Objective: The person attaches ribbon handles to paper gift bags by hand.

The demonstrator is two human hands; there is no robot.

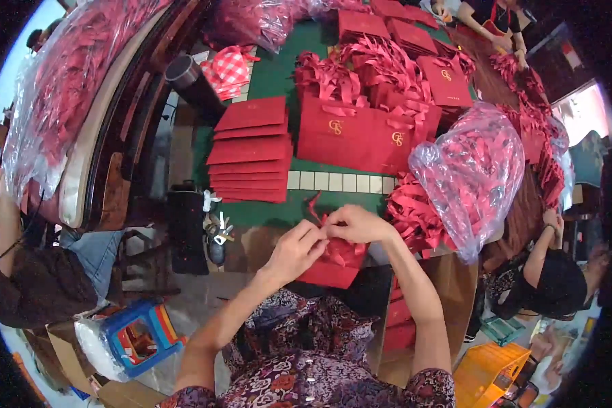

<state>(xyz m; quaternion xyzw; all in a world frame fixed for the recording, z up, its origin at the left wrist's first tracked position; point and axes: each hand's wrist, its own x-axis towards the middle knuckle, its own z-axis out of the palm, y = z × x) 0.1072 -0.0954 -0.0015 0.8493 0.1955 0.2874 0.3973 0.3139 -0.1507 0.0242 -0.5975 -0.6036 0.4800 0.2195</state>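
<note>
Just past the near edge of the table, a small red paper gift bag (330, 273) lies beneath my two hands. My left hand (295, 250) and my right hand (355, 225) meet at its top, fingers pinched together on a red ribbon (313, 207) whose loose end sticks up. Exactly how the ribbon runs between the fingertips is hidden. Ahead and to the left sits a stack of flat red bags (249, 163). Straight ahead stand red gift bags (330, 132) with ribbon handles. Beside my right forearm lies a heap of red ribbons (415, 221).
A clear plastic bag (474, 170) of red ribbons bulges over the table's right side. A dark tumbler (192, 85) stands at the left of the green tabletop (279, 217). Below my right arm is a cardboard box (449, 292) holding red bags. Other people sit left and right.
</note>
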